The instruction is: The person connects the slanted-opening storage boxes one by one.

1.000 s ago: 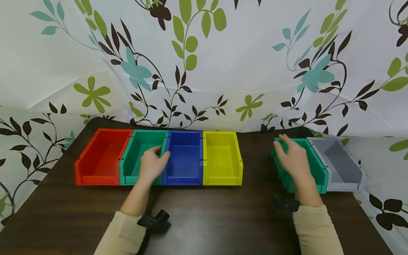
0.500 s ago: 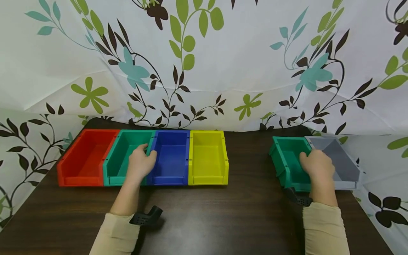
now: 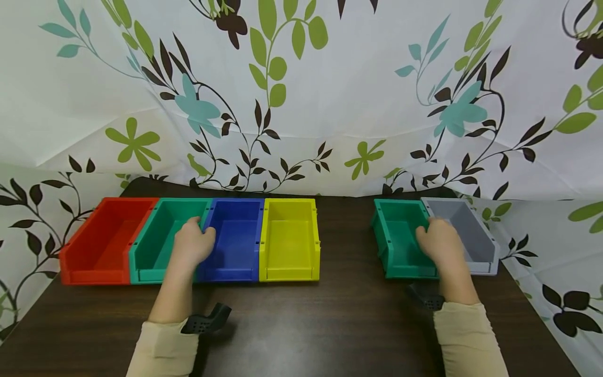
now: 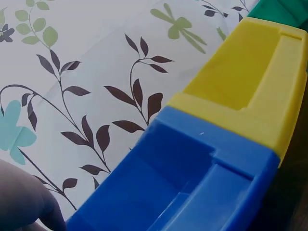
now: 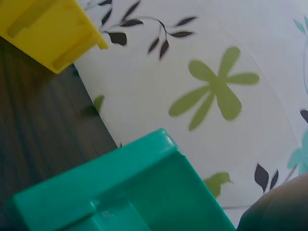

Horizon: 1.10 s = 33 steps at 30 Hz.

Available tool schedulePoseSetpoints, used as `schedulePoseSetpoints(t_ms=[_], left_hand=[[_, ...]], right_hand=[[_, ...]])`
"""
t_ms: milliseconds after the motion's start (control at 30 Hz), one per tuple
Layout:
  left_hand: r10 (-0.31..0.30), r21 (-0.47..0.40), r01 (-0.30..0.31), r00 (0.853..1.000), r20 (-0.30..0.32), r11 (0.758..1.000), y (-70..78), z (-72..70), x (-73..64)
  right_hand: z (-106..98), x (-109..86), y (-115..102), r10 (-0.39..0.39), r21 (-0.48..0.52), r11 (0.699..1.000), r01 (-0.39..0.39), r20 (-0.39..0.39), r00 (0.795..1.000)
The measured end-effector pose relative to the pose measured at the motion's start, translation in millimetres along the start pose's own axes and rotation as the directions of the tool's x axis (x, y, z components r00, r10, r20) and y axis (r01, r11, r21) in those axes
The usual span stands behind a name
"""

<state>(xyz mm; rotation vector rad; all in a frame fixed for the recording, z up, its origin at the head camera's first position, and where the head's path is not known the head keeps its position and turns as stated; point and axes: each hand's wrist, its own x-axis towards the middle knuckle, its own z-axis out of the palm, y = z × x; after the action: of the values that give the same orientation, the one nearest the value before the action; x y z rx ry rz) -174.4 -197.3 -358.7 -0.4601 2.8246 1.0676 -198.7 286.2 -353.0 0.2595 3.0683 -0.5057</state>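
My left hand (image 3: 190, 243) grips the adjoining walls of a green bin (image 3: 162, 230) and a blue bin (image 3: 237, 235). These stand in a joined row with a red bin (image 3: 108, 238) on the left and a yellow bin (image 3: 289, 235) on the right. Farther right, my right hand (image 3: 440, 243) holds the walls where a second green bin (image 3: 400, 238) meets a grey bin (image 3: 464, 225). Thumbs show from above; the other fingertips are mostly hidden. Only part of the left hand (image 4: 24, 197) shows beside the blue bin in the left wrist view.
A dark wooden table (image 3: 301, 324) carries both groups, with a gap of bare tabletop between the yellow bin and the right green bin. Behind the bins hangs a leaf-patterned white cloth (image 3: 330, 78). Dark wrist cameras (image 3: 207, 319) sit just above the table.
My right hand came down from over the right green bin onto the green-grey divider, and that pair then moved left. The four-bin row slid left with my left hand.
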Motion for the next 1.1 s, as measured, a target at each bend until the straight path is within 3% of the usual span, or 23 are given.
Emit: schedulePoseSetpoints(t_ms=[167,267,367,467,633,767,1100], left_hand=[[0.078,0.009,-0.078,0.99,-0.117,0.997,1.3,3.5,-3.2],[0.167,0.008,-0.169,0.962,-0.217,0.986,8.0,11.8,-6.9],[0.252,0.018,-0.256,0.931,-0.266,0.966,18.2,24.1,-11.3],[0.298,0.018,-0.302,0.929,-0.219,0.953,27.9,36.9,-15.9],[0.319,-0.042,-0.322,0.945,-0.074,0.946,35.0,55.0,-18.6],[0.331,-0.078,-0.333,0.943,-0.031,0.94,34.1,63.9,-17.8],[0.326,-0.146,-0.324,0.945,-0.011,0.935,33.8,67.7,-15.8]], right_hand=[[5.5,-4.8,-14.0,-0.06,-0.002,0.998,0.06,0.01,0.998],[9.0,-7.3,-22.0,-0.088,-0.01,0.996,0.089,0.006,0.996],[13.0,-9.5,-30.1,-0.117,-0.024,0.993,0.116,-0.015,0.993],[17.5,-11.3,-37.3,-0.157,-0.05,0.987,0.155,-0.052,0.986],[26.6,-15.1,-47.9,-0.208,-0.105,0.975,0.197,-0.106,0.972],[33.0,-18.1,-55.4,-0.207,-0.111,0.975,0.193,-0.128,0.97],[37.6,-11.0,-59.3,-0.23,0.15,0.961,0.233,-0.037,0.972]])
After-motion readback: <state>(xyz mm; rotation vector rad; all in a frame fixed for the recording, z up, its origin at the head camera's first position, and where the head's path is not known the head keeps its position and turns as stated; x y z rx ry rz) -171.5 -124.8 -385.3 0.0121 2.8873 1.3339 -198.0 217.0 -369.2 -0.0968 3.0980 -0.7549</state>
